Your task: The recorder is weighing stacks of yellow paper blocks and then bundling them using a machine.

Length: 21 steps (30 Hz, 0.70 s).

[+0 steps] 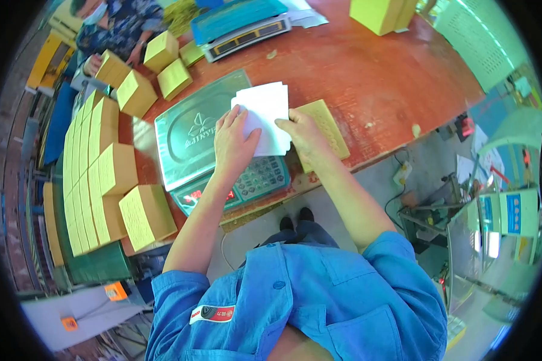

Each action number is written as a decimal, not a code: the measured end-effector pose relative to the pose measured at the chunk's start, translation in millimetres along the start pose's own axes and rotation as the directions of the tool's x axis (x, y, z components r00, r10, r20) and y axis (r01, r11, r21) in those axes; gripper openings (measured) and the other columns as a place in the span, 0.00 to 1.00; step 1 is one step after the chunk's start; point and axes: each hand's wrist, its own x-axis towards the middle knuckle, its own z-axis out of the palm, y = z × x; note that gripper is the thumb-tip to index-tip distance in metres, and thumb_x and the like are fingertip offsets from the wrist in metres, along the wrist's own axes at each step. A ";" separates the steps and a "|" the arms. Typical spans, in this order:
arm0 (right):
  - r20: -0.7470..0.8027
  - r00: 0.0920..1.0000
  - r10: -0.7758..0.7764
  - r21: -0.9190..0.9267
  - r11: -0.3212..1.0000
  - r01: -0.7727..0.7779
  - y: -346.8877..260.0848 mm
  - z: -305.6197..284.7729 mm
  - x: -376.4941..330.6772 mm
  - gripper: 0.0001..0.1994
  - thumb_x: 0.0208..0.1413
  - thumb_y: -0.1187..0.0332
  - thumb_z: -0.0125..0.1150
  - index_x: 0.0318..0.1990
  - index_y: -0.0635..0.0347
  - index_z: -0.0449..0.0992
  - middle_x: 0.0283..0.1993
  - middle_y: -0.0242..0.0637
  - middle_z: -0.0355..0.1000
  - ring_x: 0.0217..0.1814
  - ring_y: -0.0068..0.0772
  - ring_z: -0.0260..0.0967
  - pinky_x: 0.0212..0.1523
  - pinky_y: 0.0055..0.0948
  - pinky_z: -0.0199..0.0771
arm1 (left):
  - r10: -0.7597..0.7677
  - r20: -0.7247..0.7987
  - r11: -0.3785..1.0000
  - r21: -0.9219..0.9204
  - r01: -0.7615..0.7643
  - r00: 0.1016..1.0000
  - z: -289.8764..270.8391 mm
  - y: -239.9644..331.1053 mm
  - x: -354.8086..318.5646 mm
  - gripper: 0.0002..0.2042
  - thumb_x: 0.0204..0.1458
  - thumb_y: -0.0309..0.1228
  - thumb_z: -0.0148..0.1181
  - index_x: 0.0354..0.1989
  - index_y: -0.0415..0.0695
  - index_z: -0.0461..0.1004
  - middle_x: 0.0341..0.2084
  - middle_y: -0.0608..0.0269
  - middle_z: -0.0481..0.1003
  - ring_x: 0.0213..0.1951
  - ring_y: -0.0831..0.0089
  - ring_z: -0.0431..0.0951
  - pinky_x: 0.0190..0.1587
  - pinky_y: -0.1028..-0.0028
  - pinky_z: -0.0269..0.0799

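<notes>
Many yellow blocks [90, 180] stand in close rows at the left of the frame, and some single ones lie apart from them toward the upper left. There a co-worker [123, 27] sits at the far side, with one hand near a block. Next, left of the centre, is a teal scale [183, 135] with a wide plate and a lit red display. Over the right part of this plate comes the left hand [233, 132]; its fingers and thumb rest on a stack of white sheets [270, 111], but I cannot tell if they also grip its left edge. The stack is at the upper centre, and whether it touches the plate is not clear. At its right edge, the right hand [304, 135] pinches it between thumb and fingers. Just beyond, a flat yellow slab [326, 117] lies on the red table [403, 90], partly under the right hand and forearm. The corners of the sheets are not even, so I judge that the present step is to gather and align them. The next move probably calls for light, equal pressure from both hands, so that no sheet slips out.
</notes>
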 end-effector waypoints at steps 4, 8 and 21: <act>-0.216 0.963 -0.164 0.158 0.967 0.200 -17.1 -17.0 -22.7 0.11 0.54 0.74 0.56 0.45 0.66 0.75 0.38 0.36 0.75 0.39 0.24 0.71 0.40 0.27 0.71 | -0.035 0.071 0.939 -0.338 0.057 0.997 -10.4 17.3 -4.7 0.29 0.48 0.31 0.62 0.61 0.39 0.66 0.64 0.49 0.61 0.59 0.53 0.67 0.60 0.62 0.64; -0.267 0.784 -0.561 -0.513 0.771 0.377 -90.8 -86.3 -54.1 0.05 0.55 0.72 0.56 0.35 0.65 0.69 0.28 0.36 0.72 0.30 0.21 0.68 0.30 0.28 0.69 | -0.080 -0.049 0.798 -0.602 0.034 0.996 -33.7 -1.4 -31.4 0.29 0.52 0.25 0.59 0.65 0.41 0.61 0.66 0.53 0.59 0.58 0.62 0.69 0.56 0.69 0.69; -0.419 0.852 -0.313 -0.908 0.134 -0.397 -74.7 -195.6 -84.9 0.13 0.53 0.70 0.47 0.45 0.61 0.69 0.43 0.57 0.74 0.49 0.58 0.72 0.47 0.53 0.69 | 0.013 0.166 0.585 -0.801 0.128 0.986 -27.4 42.5 -104.1 0.25 0.56 0.18 0.51 0.64 0.38 0.60 0.64 0.53 0.60 0.53 0.67 0.72 0.52 0.71 0.70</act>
